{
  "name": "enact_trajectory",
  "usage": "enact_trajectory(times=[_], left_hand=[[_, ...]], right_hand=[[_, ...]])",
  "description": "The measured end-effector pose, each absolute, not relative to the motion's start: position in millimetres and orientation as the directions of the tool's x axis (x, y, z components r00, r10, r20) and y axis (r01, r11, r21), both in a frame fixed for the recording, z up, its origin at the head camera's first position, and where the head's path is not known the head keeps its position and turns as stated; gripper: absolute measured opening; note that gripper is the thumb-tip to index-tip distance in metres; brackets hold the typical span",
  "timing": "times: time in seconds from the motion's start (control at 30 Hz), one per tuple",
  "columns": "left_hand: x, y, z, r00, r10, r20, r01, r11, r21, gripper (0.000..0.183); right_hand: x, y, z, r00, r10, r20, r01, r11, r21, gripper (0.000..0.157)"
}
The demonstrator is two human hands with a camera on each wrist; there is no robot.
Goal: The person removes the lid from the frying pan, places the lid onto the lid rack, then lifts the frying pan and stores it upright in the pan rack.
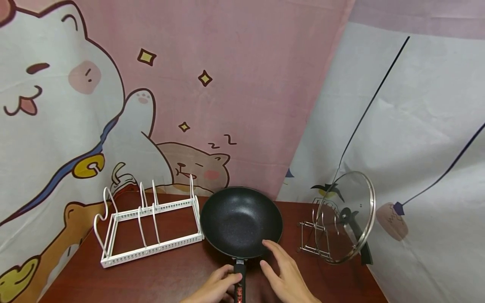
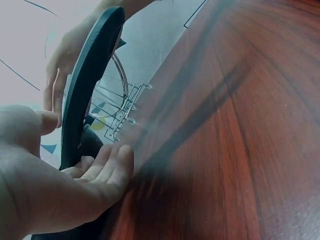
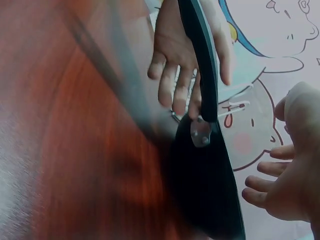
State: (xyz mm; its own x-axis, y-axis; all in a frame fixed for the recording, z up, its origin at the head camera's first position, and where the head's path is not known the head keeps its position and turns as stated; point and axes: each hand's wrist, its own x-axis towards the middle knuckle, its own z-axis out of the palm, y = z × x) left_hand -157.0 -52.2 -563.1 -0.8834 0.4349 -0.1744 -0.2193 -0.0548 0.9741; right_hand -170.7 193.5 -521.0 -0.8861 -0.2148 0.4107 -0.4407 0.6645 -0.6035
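A black wok point(image 1: 242, 223) with a dark handle point(image 1: 239, 282) sits in the middle of the brown table, its handle pointing toward me. My left hand point(image 1: 217, 286) is at the handle, thumb on one side and fingers on the other. In the right wrist view those left-hand fingers point(image 3: 180, 90) look straight rather than wrapped round the handle point(image 3: 204, 55). Whether they touch it I cannot tell. My right hand point(image 1: 286, 273) is beside the wok's near right rim, its fingers extended and holding nothing; its fingertips overlap the rim in the head view.
A white rack point(image 1: 151, 248) with upright dividers stands left of the wok. At the right, a wire stand point(image 1: 314, 240) bears a glass lid point(image 1: 369, 219) with a dark knob. A printed cloth point(image 1: 242, 105) hangs behind the table point(image 1: 151, 282).
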Motion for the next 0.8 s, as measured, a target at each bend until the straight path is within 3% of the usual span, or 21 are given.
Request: enact_trajectory(times=[0.37,0.8], left_hand=[[-169.3,-53.6,-566.1,-0.902,0.403,-0.157,-0.179,-0.017,0.984,0.044],[-179.5,-54.5,-567.1,-0.907,0.397,-0.144,-0.161,-0.011,0.987,0.041]], right_hand=[[-158.8,193.7,-519.8,-0.94,-0.294,0.175,-0.31,0.517,-0.797,0.033],[-163.6,198.1,-534.1,-0.873,-0.485,0.04,-0.237,0.35,-0.906,0.039]])
